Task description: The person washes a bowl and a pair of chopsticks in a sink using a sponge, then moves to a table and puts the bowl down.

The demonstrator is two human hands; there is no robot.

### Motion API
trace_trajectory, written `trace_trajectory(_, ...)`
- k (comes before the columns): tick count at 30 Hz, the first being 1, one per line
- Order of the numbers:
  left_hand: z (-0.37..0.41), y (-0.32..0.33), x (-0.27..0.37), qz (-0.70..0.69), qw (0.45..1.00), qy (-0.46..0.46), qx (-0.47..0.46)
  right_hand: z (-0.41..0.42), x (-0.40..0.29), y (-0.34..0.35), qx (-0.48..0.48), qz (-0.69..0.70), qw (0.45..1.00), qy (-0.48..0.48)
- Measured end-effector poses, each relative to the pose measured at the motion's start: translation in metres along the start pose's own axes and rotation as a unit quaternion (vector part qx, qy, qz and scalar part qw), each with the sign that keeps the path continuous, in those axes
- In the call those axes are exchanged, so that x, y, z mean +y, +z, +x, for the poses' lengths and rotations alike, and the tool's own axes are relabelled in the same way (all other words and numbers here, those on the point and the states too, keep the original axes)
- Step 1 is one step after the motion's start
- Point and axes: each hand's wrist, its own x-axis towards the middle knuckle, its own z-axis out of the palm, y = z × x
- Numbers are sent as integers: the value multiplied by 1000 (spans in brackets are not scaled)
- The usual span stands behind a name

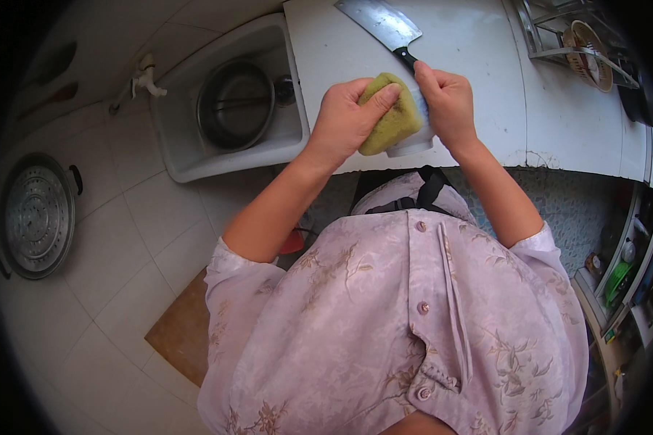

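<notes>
My left hand (348, 117) grips a thick yellow-green block that looks like a sponge (394, 122), its thumb pressed on top and dark smudges on its face. Against the sponge's right side is a white bowl (413, 145), held on its side above the counter's front edge. My right hand (447, 103) holds the bowl's far right side, thumb uppermost; the fingers beneath are hidden. Beyond the hands a cleaver (383, 24) lies on the white counter (484, 49). Its black handle (405, 57) points towards me and ends behind my right thumb.
Left of the counter, a sink (174, 147) contains a metal basin (236, 106), beside a tap (148, 81). A perforated metal steamer tray (37, 216) is at far left. A metal rack (555, 51) with a woven basket (590, 57) occupies the back right. Shelves (626, 261) line the right.
</notes>
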Motion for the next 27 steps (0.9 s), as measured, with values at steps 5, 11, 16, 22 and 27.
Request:
trace_trajectory(5, -12, -16, 7, -13, 998, -29, -46, 1, 7, -14, -35, 32, 998, 51)
trace_trajectory(11, -2, -2, 3, 10, 1000, 4, -8, 0, 5, -2, -10, 22, 999, 34)
trace_trajectory(16, -8, -15, 4, 24, 997, -33, -62, -4, 1, -11, -34, 3, 999, 35)
trace_trajectory(22, -9, -9, 2, 5, 1000, 1, -12, -3, -1, -7, -3, 17, 1000, 26)
trace_trajectory(27, -9, -14, 0, 56, 994, -68, -60, -11, -3, -7, -18, -31, 999, 4)
